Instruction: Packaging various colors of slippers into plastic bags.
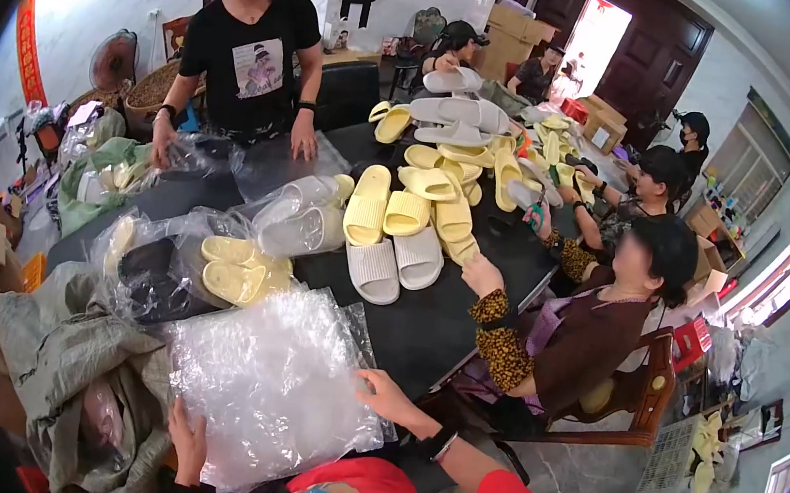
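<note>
Bags of clear, crinkled plastic point(269, 369) lie stacked flat between the left hand point(188, 442) and right hand point(389, 397) I watch remotely; both have fingers extended, likely steadying slippery edges, though I cannot tell whether either pinches.

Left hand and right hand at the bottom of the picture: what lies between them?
In the head view, a pile of clear plastic lies between the left hand and the right hand.

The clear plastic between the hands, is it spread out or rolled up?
Spread out: the clear plastic lies as a wide, wrinkly rectangle, left hand and right hand at opposite sides.
</note>
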### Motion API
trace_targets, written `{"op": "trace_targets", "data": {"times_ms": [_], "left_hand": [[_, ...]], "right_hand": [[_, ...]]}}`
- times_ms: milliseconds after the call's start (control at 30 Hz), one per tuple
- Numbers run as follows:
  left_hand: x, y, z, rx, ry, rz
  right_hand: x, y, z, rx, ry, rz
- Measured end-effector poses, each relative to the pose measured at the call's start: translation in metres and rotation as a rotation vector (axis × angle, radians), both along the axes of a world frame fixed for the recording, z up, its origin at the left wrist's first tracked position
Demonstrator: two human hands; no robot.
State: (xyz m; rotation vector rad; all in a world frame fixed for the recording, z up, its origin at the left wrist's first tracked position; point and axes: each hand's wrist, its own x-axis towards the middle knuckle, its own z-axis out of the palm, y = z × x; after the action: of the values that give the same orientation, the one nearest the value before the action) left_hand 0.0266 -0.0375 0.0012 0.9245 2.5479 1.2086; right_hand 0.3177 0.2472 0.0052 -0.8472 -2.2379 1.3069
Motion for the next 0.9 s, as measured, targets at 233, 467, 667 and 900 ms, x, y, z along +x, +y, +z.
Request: {"op": "trace_targets", "data": {"times_ms": [233,467,667,900], "left_hand": [[0.007,0.003,0.004,-0.039,-0.018,0.035],[0.0,0.018,0.035,0.431,-0.195,0.065],[-0.002,-0.006,0.052,0.269,0.016,0.107],[0.006,0.005,0.057,-0.215,0.496,-0.098]], "right_hand": [[-0.006,-0.024,0.022,-0.19,-0.105,-0.07],[-0.011,-0.006,0.012,-0.285,0.119,-0.19],[-0.043,0.006,0.013,-0.352,0.044,-0.098],[-0.057,0.007,-0.004,-0.3,-0.056,-0.079]]}}
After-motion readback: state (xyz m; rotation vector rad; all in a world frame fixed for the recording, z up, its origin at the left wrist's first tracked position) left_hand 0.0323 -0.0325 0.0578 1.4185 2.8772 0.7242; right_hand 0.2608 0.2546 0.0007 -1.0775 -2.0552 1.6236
